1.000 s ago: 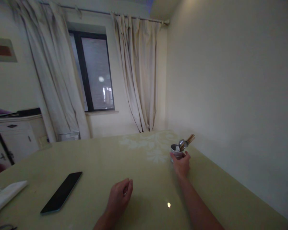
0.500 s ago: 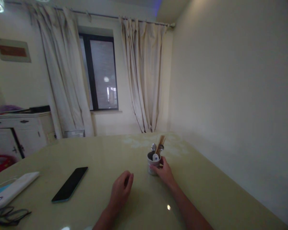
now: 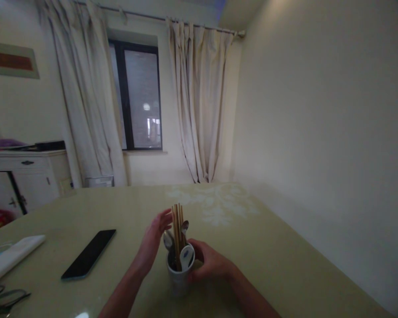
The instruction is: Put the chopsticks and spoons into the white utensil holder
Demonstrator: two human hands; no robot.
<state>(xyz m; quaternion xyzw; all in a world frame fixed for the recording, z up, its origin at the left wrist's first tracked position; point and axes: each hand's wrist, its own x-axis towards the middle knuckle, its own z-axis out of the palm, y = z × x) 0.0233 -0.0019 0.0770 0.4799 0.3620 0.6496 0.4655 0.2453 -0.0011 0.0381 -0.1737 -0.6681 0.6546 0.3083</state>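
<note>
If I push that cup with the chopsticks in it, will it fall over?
It might. The cup is narrow, and the chopsticks and spoons stick up well above its rim, so it is probably top-heavy. The table looks glossy, so a low push may just slide it. The right hand is steadying its side.

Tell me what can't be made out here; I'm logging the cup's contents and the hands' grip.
Head view only:
- Lower ends of the chopsticks and spoons: hidden inside the cup.
- Right hand fingers: behind the cup, grip unclear.
- Left hand contact with the chopsticks: too dim to tell.
- Glasses and white case: cut off by the left edge.
</note>
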